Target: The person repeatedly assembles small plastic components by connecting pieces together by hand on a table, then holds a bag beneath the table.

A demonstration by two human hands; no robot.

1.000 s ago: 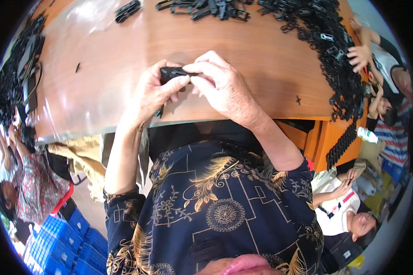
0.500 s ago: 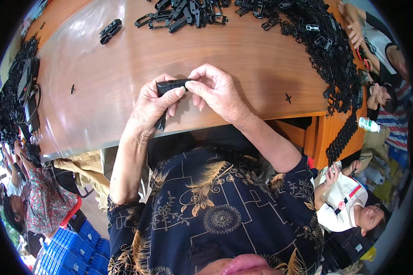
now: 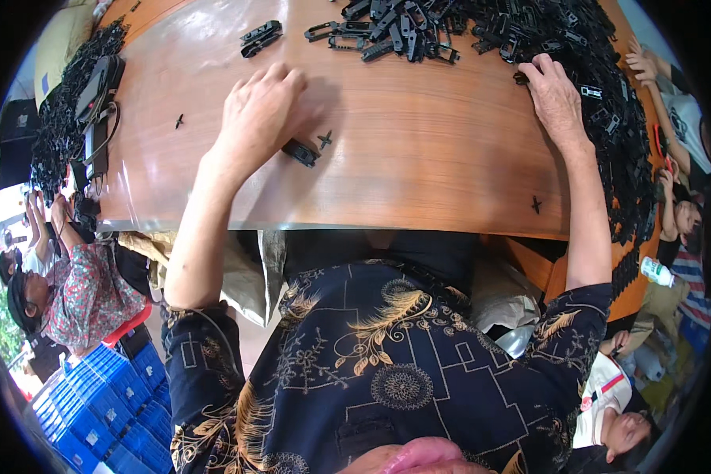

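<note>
My left hand (image 3: 262,114) is over the table with its fingers bent; motion blurs its edge and hides what the fingertips do. A narrow black plastic part (image 3: 301,153) lies on the table just below that hand, and a small black cross-shaped piece (image 3: 325,140) is beside it. Out to the right, my right hand (image 3: 555,99) reaches to the inner edge of a large pile of black parts (image 3: 592,47). Its thumb and fingertips close on a black plastic part (image 3: 521,78), mostly covered by the fingers.
Two black parts (image 3: 261,38) lie side by side beyond my left hand, left of a heap of similar parts (image 3: 395,28). Small cross-shaped pieces (image 3: 179,121) lie apart. More parts and a black case (image 3: 99,87) line the left edge. Other people sit both sides, near blue crates (image 3: 87,403).
Both hands were together on a black part; now they are apart. The part lies on the table under my left hand, while my right hand has moved right to the pile. The view has shifted.
</note>
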